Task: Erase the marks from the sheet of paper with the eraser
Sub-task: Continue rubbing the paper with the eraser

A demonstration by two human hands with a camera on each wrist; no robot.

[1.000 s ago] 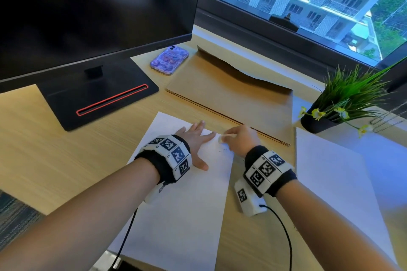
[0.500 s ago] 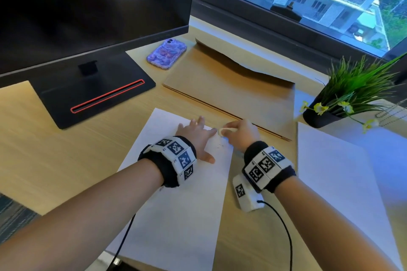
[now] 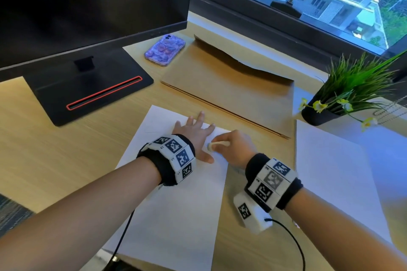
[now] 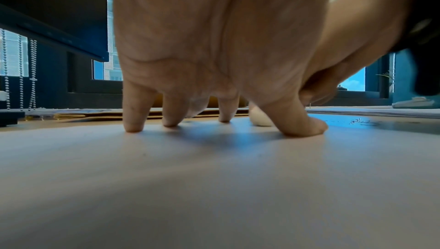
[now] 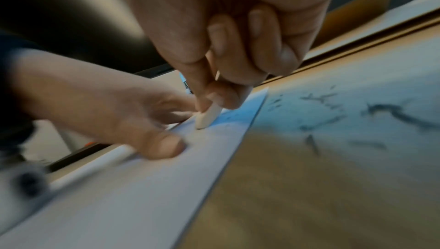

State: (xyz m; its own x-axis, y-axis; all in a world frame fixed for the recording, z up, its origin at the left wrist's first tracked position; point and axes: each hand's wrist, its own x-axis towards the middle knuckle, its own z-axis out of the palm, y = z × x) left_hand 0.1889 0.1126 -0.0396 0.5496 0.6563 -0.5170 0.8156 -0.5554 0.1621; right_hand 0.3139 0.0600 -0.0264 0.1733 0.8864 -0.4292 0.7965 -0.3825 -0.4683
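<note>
surface: wooden desk (image 3: 44, 138) | on it: monitor stand (image 3: 88, 92); phone (image 3: 164, 50); cardboard envelope (image 3: 231, 88); potted plant (image 3: 343, 97); two paper sheets (image 3: 176, 215)

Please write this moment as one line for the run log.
phase: erasing | right hand: pinches eraser, tip on sheet of paper | left hand: fingertips press sheet | crumbs: on desk beside sheet

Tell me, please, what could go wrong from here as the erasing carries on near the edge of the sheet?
The eraser in the right hand works close to the right edge of the sheet of paper, so a stroke towards that edge might crease or lift it. The left hand presses the sheet right beside the eraser and may get bumped. Dark crumbs lie on the desk and could smear if dragged back.
</note>
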